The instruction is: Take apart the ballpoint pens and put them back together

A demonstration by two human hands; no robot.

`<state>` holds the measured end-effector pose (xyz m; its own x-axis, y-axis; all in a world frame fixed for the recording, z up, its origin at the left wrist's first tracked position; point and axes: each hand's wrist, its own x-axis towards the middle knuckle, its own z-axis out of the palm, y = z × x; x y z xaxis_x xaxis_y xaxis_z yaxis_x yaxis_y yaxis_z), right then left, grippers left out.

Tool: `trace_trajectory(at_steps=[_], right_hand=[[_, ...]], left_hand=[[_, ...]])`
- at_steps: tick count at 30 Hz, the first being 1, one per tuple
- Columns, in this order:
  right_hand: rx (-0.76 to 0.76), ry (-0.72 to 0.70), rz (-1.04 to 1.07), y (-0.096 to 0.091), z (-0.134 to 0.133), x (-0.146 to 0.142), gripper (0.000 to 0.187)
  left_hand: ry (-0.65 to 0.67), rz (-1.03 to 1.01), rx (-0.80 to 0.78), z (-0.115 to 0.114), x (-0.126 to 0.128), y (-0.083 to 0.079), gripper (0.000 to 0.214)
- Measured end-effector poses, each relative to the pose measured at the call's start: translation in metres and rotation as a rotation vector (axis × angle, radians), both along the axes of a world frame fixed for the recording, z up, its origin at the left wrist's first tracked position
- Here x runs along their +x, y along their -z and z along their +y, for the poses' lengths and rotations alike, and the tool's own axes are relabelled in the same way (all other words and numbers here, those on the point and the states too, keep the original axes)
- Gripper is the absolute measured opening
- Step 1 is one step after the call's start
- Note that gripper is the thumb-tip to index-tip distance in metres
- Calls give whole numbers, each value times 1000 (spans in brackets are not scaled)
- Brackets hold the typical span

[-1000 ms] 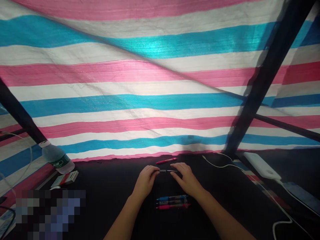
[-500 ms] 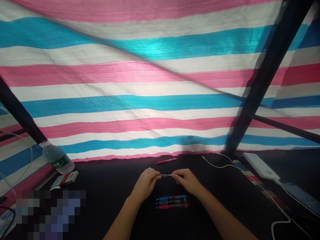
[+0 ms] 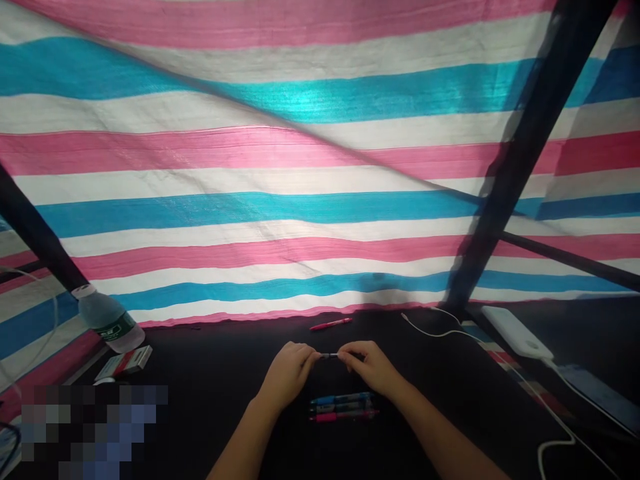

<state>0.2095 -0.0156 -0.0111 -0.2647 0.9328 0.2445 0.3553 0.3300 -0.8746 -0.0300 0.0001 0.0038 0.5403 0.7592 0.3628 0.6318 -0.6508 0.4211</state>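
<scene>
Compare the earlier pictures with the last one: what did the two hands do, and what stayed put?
The left hand and right hand moved closer together and toward the person, carrying the dark slim pen pinched between them, so less of it shows. Neither let go. The row of blue, dark and pink pens and the lone red pen stayed where they lay.

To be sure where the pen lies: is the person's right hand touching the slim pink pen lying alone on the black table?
Apart. The head view shows the right hand below the slim pink pen, with dark table surface plainly between them.
</scene>
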Motion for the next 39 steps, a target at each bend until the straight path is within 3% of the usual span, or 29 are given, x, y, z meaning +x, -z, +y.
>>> trace_trajectory(at_steps=[8,14,18,24,28,32,39], right_hand=[[-6,-20,-14,0,-1,-2,32],[-15,-21,-34,-3,-3,-2,33],[-7,-19,-45,-2,-3,-3,34],[-7,-21,-40,1,-3,-3,31],[-3,-32,-34,0,-3,-4,28],[31,-29,-25,1,-3,-4,23],[21,-32,-23,4,-1,-4,23]], left_hand=[[56,54,70,-4,6,1,13],[59,69,94,-5,9,1,23],[72,88,80,-6,11,0,10],[68,118,85,-8,13,-1,18],[58,153,71,-9,14,1,10],[55,163,93,-10,15,4,20],[47,153,72,-8,15,5,10]])
